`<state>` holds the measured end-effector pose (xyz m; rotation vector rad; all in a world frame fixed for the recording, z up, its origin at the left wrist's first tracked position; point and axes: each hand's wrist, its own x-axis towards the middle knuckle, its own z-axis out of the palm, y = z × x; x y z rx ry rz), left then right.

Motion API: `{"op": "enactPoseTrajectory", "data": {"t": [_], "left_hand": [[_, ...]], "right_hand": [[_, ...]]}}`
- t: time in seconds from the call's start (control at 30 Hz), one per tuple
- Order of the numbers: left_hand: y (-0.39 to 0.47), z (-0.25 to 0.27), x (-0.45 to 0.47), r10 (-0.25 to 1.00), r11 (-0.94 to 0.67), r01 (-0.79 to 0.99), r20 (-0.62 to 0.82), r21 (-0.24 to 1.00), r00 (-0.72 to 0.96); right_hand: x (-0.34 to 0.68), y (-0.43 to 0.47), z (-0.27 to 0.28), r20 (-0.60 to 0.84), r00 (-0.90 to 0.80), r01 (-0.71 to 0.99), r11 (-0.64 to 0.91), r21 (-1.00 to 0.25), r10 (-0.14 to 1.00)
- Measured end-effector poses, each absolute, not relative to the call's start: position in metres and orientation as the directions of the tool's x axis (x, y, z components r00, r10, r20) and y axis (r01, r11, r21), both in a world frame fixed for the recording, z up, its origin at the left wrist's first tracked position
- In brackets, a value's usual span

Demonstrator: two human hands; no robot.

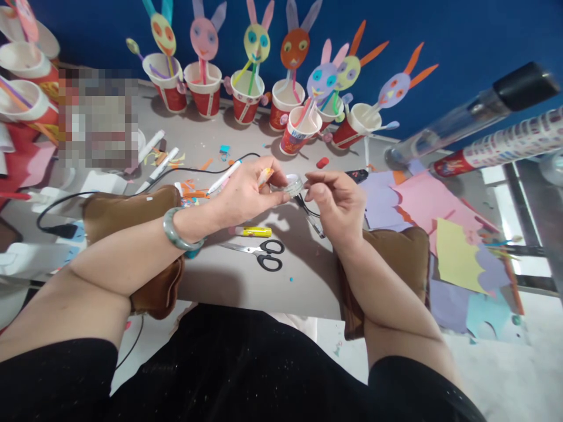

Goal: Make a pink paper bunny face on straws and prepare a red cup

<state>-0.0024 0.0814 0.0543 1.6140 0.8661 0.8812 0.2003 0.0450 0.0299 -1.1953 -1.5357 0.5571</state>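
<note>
My left hand (pixel 257 190), with a bangle on its wrist, is closed on a roll of clear tape (pixel 294 185) over the middle of the table. A small yellow-orange paper piece (pixel 265 174) also sits between its fingers. Close by on the right, my right hand (pixel 336 202) has its thumb and index finger curled towards the tape roll's edge; whatever lies between those fingertips is too small to make out. Below the hands lie black-handled scissors (pixel 259 253) and a yellow glue stick (pixel 256 232).
Red paper cups (pixel 247 97) with paper rabbit heads line the back by a blue wall. White markers (pixel 162 166) and paper scraps lie left. Coloured paper sheets (pixel 457 252) spread right. Brown cushions (pixel 127 217) rest under both forearms. A tall clear tube (pixel 448 126) stands right.
</note>
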Motion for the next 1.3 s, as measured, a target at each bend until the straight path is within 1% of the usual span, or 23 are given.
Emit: {"op": "enactPoseTrajectory", "data": {"t": [0.1, 0.27, 0.37, 0.43, 0.47, 0.57, 0.7, 0.77, 0.87, 0.93, 1.0, 1.07, 1.2, 1.3], "left_hand": [[0.08, 0.054, -0.002, 0.886, -0.176, 0.107, 0.11, 0.979, 0.45], [0.081, 0.053, -0.003, 0.873, -0.173, 0.109, 0.101, 0.979, 0.477], [0.082, 0.052, -0.003, 0.852, -0.153, 0.086, 0.087, 0.984, 0.516], [0.083, 0.053, -0.005, 0.829, -0.124, 0.078, 0.061, 0.989, 0.555], [0.083, 0.054, -0.006, 0.816, -0.109, 0.083, 0.041, 0.991, 0.576], [0.085, 0.057, -0.009, 0.777, -0.081, 0.103, -0.002, 0.991, 0.63], [0.085, 0.059, -0.009, 0.755, -0.029, 0.104, -0.046, 0.994, 0.654], [0.085, 0.058, -0.008, 0.772, -0.001, 0.119, -0.075, 0.993, 0.631], [0.084, 0.059, -0.007, 0.796, 0.013, 0.159, -0.107, 0.987, 0.595], [0.085, 0.062, -0.008, 0.786, 0.027, 0.202, -0.146, 0.979, 0.6], [0.086, 0.067, -0.009, 0.761, 0.041, 0.234, -0.182, 0.971, 0.622], [0.087, 0.071, -0.01, 0.74, 0.035, 0.23, -0.18, 0.973, 0.648], [0.091, 0.072, -0.012, 0.67, -0.016, 0.167, -0.113, 0.986, 0.733], [0.091, 0.072, -0.012, 0.61, -0.022, 0.162, -0.115, 0.987, 0.784]], "right_hand": [[0.199, 0.043, 0.03, 0.477, 0.037, 0.447, 0.412, -0.794, 0.878], [0.196, 0.041, 0.033, 0.511, -0.02, 0.461, 0.461, -0.758, 0.86], [0.198, 0.04, 0.034, 0.578, -0.043, 0.545, 0.504, -0.67, 0.815], [0.2, 0.039, 0.034, 0.604, -0.037, 0.608, 0.497, -0.619, 0.796], [0.2, 0.039, 0.034, 0.602, -0.027, 0.626, 0.483, -0.613, 0.798], [0.201, 0.039, 0.034, 0.542, 0.014, 0.597, 0.428, -0.679, 0.84], [0.2, 0.039, 0.034, 0.427, 0.007, 0.458, 0.377, -0.805, 0.904], [0.198, 0.038, 0.035, 0.404, -0.009, 0.412, 0.371, -0.832, 0.915], [0.196, 0.036, 0.036, 0.405, -0.016, 0.385, 0.379, -0.841, 0.914], [0.195, 0.035, 0.038, 0.39, -0.011, 0.365, 0.367, -0.856, 0.921], [0.196, 0.035, 0.039, 0.341, -0.013, 0.333, 0.326, -0.885, 0.94], [0.199, 0.038, 0.038, 0.285, -0.02, 0.289, 0.279, -0.916, 0.958], [0.208, 0.049, 0.031, 0.213, -0.016, 0.171, 0.212, -0.962, 0.977], [0.213, 0.054, 0.028, 0.153, -0.043, 0.104, 0.157, -0.982, 0.987]]}}
